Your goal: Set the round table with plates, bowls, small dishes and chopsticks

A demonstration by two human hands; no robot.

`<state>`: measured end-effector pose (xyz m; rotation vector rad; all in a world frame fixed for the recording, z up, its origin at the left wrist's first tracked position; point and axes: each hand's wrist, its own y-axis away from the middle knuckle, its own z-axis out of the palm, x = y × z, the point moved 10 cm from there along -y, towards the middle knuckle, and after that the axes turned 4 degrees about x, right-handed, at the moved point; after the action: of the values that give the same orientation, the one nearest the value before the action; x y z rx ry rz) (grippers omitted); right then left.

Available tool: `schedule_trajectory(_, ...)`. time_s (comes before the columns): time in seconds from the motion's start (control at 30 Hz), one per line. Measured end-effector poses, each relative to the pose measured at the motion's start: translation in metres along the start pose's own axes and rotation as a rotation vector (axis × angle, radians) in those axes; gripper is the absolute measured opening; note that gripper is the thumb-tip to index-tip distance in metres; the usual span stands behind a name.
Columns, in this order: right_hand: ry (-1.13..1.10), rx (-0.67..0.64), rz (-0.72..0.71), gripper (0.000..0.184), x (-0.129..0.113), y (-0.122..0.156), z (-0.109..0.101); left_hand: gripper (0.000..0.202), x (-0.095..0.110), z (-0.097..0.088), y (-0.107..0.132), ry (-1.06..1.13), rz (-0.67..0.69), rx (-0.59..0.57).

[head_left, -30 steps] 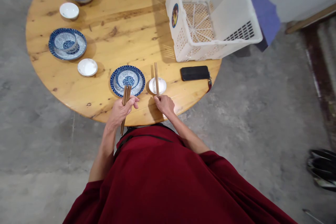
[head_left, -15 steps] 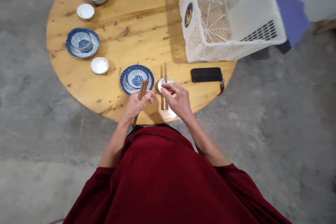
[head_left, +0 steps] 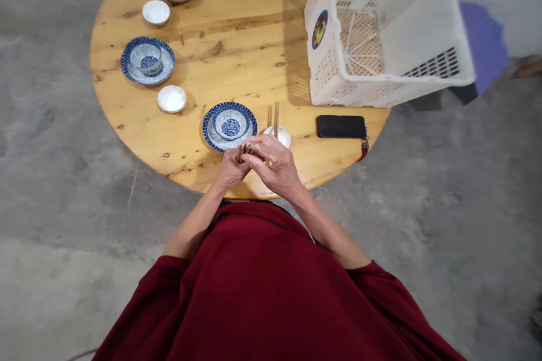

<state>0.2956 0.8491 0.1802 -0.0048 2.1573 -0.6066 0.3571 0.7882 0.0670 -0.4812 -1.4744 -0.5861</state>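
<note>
My left hand (head_left: 229, 169) is closed round a bundle of brown chopsticks (head_left: 241, 151), whose tips poke out above my fingers. My right hand (head_left: 275, 166) has its fingers pinched on the top of that same bundle, touching my left hand. Both hands hover at the near edge of the round wooden table (head_left: 220, 56). Just beyond them stands a blue patterned plate with a small bowl in it (head_left: 230, 125). A pair of chopsticks (head_left: 275, 118) rests across a small white dish (head_left: 280, 135) to the right of the plate.
A black phone (head_left: 341, 126) lies right of the dish. A white plastic crate (head_left: 381, 34) leans on the table's right side. More blue plates with bowls (head_left: 147, 60) and small white dishes (head_left: 171, 98) stand along the left and far rim. Concrete floor surrounds the table.
My right hand let go of the pair now lying on the white dish and moved left to the bundle in my left hand. The view shifted, so the table sits further right.
</note>
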Motion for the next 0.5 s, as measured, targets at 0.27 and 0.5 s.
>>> schedule_trajectory(0.27, -0.093, -0.079, 0.029, 0.020, 0.003, 0.002, -0.004, 0.047, -0.002, 0.001, 0.004, 0.010, -0.010, -0.034)
schedule_trajectory(0.5, -0.098, -0.044, 0.014, 0.026, 0.005, 0.002, -0.010, 0.050, 0.005, 0.005, 0.003, -0.011, 0.007, -0.110)
